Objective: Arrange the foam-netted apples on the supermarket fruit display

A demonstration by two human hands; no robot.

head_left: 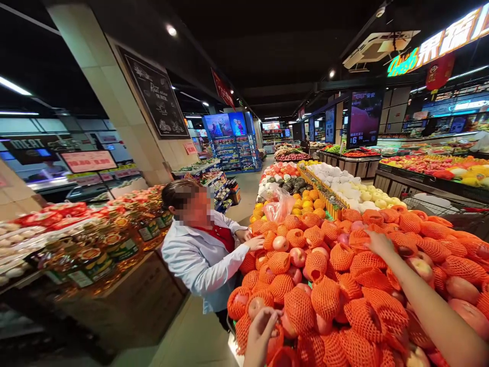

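A large heap of apples fills the stand in front of me, many of them wrapped in orange foam nets point(296, 306). My left hand point(262, 329) is low over the near left edge of the heap. Its fingers are bent, with thumb and fingertips close together; whatever they hold, if anything, cannot be made out. A netted apple point(275, 345) lies just beside it. Further back on the right, my right hand point(380, 244) reaches across the heap with fingers stretched out. The fingertips touch or nearly touch an orange foam net point(359, 239). Some apples, like this one point(280, 243), show bare skin.
A person point(202, 250) in a light blue jacket stands at the stand's left side, hands on the fruit. Beyond the apples lie oranges point(305, 201), a clear plastic bag point(278, 204) and pale fruit point(369, 196). Oil bottles point(122, 242) stand across the aisle.
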